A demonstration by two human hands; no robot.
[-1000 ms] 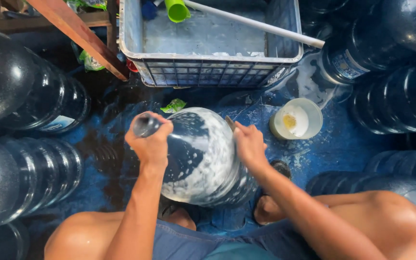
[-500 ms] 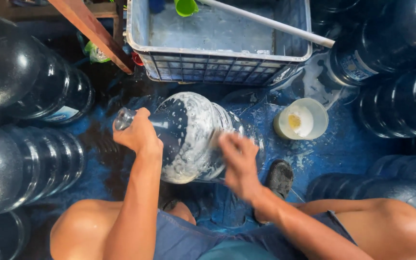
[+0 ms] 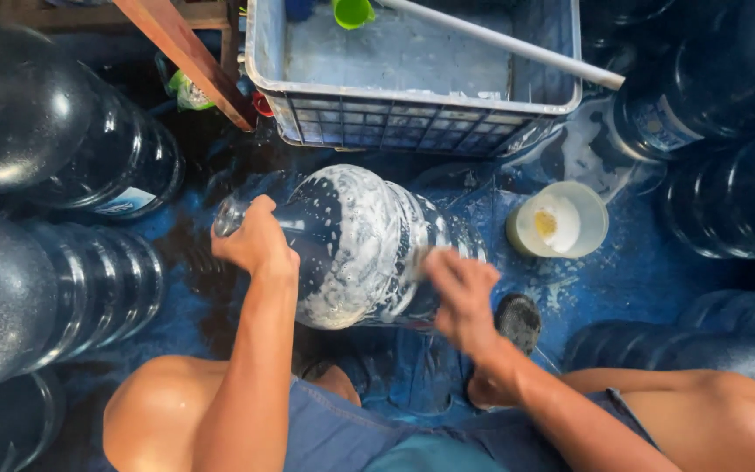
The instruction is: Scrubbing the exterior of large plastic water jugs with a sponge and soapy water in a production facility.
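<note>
You have the large water jug [image 3: 360,249] lying on its side on the wet blue floor [image 3: 631,280], between your knees and the grey plastic crate [image 3: 412,122]. Its long axis runs roughly from 9 o'clock to 3 o'clock: the neck points toward 9 o'clock, the base toward 3 o'clock. White suds coat most of the wall, thickest on the shoulder and the underside.

Your left hand [image 3: 255,240] is closed around the neck and covers the mouth. Judged from the grip, this hand steadies the jug and keeps it from rolling on the slick floor. Your right hand [image 3: 460,297] rests on the jug's near side at about 4 o'clock from its middle. It is motion-blurred; the fingers appear loosely curled against the wall, but you cannot tell whether it holds a cloth or sponge. Laying the jug flat brings its whole side within reach of this hand.

A small pale tub [image 3: 559,220] sits on the floor at 3 o'clock, near the base of the jug and apart from it. The crate stands at 12 o'clock, with a white pipe [image 3: 500,39] across its rim and a green cup [image 3: 353,12] at its far edge. Dark stacked jugs [image 3: 54,175] line the left and right sides.
</note>
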